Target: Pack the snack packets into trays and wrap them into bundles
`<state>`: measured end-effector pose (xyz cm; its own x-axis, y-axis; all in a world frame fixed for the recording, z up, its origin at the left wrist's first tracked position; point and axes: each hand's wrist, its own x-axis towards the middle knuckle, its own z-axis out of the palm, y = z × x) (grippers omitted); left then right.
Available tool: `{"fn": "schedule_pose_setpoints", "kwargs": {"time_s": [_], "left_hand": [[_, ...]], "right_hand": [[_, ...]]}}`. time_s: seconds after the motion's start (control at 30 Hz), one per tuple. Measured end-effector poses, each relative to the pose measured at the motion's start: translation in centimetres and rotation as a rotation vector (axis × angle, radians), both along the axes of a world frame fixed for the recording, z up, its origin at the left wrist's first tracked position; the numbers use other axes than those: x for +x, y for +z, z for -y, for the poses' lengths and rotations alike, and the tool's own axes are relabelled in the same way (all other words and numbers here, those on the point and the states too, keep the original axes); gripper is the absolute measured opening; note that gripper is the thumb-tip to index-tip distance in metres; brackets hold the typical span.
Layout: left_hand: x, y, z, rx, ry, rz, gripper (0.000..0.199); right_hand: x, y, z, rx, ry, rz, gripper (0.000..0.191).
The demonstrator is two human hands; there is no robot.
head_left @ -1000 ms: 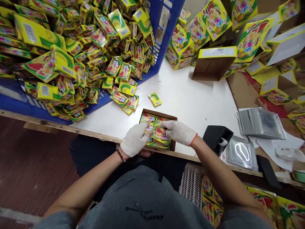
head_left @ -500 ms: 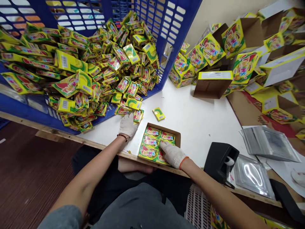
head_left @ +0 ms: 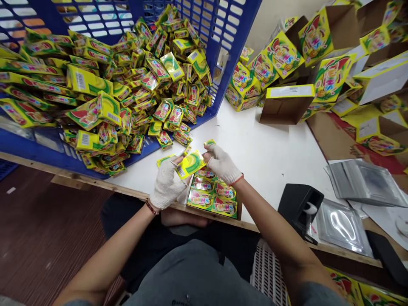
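My left hand (head_left: 167, 182), in a white glove, is closed on a small yellow-green packet (head_left: 191, 164) whose barcode end faces it. The gloved fingers of my right hand (head_left: 221, 163) pinch the other end of that packet, above the open carton. Several TWINS packets (head_left: 199, 199) lie in rows, printed side up, inside the carton (head_left: 239, 210) at the table's front edge. Another yellow packet (head_left: 164, 159) lies on the table behind my left hand. One more (head_left: 209, 142) shows at the fingertips of my right hand; whether they touch it is unclear.
A blue crate (head_left: 223, 91) heaped with packets (head_left: 127, 89) fills the left and back. Open display cartons (head_left: 287, 104) are piled at the back right. On the right stand a black tape dispenser (head_left: 298, 210) and clear plastic covers (head_left: 342, 225) on the white table (head_left: 264, 170).
My left hand has moved from the packets at the crate's edge toward the carton, bringing a packet. My right hand has risen out of the carton and taken hold of that packet's other end.
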<state>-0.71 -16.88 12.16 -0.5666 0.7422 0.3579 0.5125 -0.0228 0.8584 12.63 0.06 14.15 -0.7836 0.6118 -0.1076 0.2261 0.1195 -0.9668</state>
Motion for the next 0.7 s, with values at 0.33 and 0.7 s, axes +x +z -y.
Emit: {"fn": "schedule_pose_setpoints", "kwargs": {"time_s": [0.33,0.7], "left_hand": [[2.8,0.7,-1.3,-0.113,-0.246,0.730,0.043],[-7.2,-7.1,-0.2,-0.767,0.084,-0.425,0.056]], "right_hand": [[3.4,-0.6,1.9,-0.147,0.107,-0.043,0.045],[2.9,-5.5,1.0,0.389,0.286,0.487,0.018]]}}
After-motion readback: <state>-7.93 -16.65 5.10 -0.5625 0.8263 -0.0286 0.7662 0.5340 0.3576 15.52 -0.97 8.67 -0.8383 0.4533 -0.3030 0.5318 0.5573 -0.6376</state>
